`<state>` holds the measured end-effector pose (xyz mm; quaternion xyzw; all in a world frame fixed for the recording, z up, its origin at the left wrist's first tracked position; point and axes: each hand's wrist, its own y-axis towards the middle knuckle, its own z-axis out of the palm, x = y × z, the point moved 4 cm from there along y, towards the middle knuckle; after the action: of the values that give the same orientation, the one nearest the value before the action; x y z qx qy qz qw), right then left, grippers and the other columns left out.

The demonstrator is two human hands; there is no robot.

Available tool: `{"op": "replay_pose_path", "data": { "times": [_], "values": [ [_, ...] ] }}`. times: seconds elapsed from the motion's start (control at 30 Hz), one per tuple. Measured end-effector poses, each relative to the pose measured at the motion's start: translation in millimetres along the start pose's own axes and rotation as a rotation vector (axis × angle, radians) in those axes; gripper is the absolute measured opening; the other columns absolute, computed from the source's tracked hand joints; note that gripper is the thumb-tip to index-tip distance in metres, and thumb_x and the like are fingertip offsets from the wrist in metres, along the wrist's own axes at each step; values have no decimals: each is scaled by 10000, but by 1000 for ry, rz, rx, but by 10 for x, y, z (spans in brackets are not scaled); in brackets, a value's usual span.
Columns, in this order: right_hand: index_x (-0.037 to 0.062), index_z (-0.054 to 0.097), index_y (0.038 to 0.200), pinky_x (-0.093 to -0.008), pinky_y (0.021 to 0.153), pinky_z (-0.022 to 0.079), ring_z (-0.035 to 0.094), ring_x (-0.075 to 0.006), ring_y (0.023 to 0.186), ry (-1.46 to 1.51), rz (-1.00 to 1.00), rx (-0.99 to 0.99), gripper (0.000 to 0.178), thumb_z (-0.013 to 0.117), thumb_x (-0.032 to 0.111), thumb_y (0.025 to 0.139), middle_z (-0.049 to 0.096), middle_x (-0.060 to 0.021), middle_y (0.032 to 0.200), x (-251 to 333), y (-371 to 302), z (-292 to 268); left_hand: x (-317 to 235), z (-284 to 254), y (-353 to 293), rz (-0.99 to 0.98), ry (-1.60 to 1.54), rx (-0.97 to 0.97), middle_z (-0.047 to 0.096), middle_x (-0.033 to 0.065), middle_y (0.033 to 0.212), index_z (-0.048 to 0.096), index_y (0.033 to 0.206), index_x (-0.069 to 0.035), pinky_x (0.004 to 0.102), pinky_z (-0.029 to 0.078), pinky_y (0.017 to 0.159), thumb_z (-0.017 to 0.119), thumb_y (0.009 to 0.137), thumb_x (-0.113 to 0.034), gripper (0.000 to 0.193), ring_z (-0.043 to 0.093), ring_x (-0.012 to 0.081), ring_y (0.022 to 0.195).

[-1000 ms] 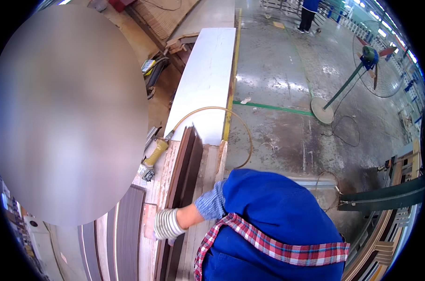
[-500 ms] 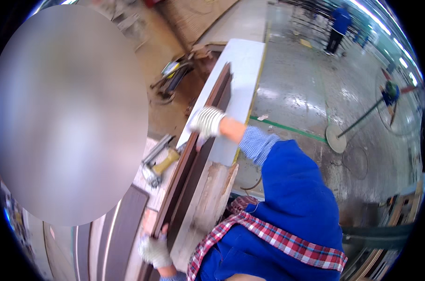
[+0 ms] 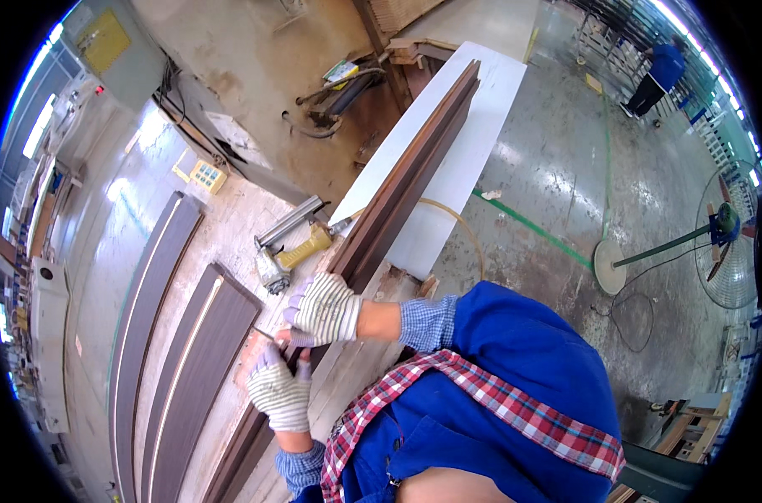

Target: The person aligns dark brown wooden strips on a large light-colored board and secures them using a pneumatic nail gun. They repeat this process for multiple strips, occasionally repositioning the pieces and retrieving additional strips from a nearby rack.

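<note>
Both gloved hands grip the dark board [image 3: 397, 193].
Left hand [image 3: 278, 392] below, right hand [image 3: 324, 308] above; steady alignment seems needed beside the nailer [image 3: 290, 256].

The dusty pale tabletop [image 3: 230, 243] carries two long dark brown curved panels [image 3: 158, 285] toward its left edge, a yellow-handled pneumatic nail gun [image 3: 288, 251] near its middle, and a long dark brown moulding strip [image 3: 397, 197] running along its right edge beside a white board [image 3: 456, 159].
</note>
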<state>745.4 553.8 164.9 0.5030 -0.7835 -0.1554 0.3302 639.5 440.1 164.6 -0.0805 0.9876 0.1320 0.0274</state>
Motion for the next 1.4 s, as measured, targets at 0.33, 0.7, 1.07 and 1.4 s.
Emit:
{"op": "replay_pose_path", "data": {
  "times": [0.33,0.7,1.07,1.4],
  "values": [
    [111,574,638,-393,542,437,561,-266,547,-36,-129,-93,290,545,337,818,542,-82,568,58,42,13,1554,-541,-1474,-295,227,138,589,144,916,522,1073,-17,432,429,768,817,485,-372,748,553,335,855],
    [113,620,593,-462,521,421,562,-308,537,-262,181,131,429,511,492,762,556,-120,544,440,133,146,2613,-666,-2394,-225,322,-299,530,132,721,525,837,2,427,409,596,676,542,-680,758,526,329,660],
    [109,508,497,-423,440,367,485,-285,446,-128,42,-63,458,504,491,750,458,-103,460,940,112,698,2380,-854,-2197,-180,569,-404,528,99,476,533,543,-87,407,340,353,529,775,-572,538,465,297,360],
    [89,516,453,-432,406,374,481,-284,410,-1,-14,-217,384,549,366,716,465,-89,428,864,82,534,3690,-19,-2898,-253,559,-410,550,156,538,617,666,-42,438,361,426,461,858,-385,423,504,340,456]
  ]
}}
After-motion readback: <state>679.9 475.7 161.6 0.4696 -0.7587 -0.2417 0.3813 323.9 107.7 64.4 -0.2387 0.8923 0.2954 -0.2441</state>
